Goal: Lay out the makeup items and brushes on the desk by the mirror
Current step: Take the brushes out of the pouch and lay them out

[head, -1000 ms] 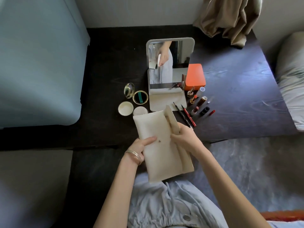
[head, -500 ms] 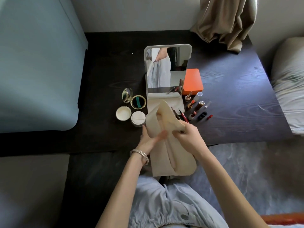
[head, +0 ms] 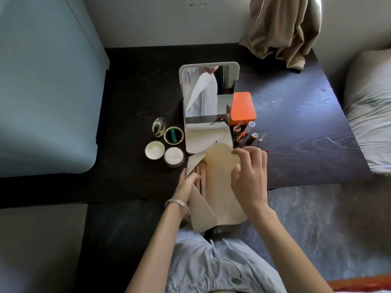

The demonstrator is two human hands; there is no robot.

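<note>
Right hand (head: 249, 176) fingertips pinch the flap (head: 220, 159) of the beige pouch (head: 220, 199), holding it open. Left hand (head: 187, 183) has fingers tucked inside the opening, on the brush handles (head: 200, 176); can't tell if it's gripping them. Pouch lies at the desk (head: 296, 149) edge, below the mirror (head: 208, 92). Open jars (head: 154, 150) sit left of the mirror, lipsticks (head: 241, 136) and orange box (head: 242, 107) right.

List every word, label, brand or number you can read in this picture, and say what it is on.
None can be read.
Wall: dark marks near the top edge, too blurred to read.
Orange box, lipsticks, round jars: no print visible.
</note>
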